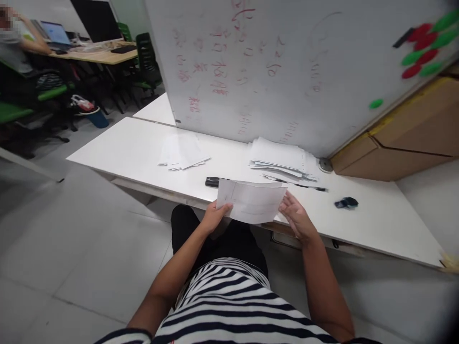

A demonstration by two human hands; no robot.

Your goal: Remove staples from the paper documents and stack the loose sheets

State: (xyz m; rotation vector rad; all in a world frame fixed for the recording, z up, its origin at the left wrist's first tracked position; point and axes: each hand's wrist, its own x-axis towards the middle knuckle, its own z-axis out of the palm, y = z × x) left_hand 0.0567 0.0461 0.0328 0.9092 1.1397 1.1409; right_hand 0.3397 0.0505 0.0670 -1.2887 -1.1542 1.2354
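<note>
Left hand pinches paper mid-frame; right hand at its edge, can't tell if gripping. Paper partly hides black object; cardboard box right of frame.

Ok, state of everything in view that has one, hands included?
Paper: held up, slightly curved.
Left hand: closed on the paper's left side.
Right hand: at its right edge, grip unclear.
Left paper pile: loosely fanned.
Right paper stack: edges uneven.
Laptop: open, screen lit.
Monitor: looks dark.
Whiteboard: written on.
</note>
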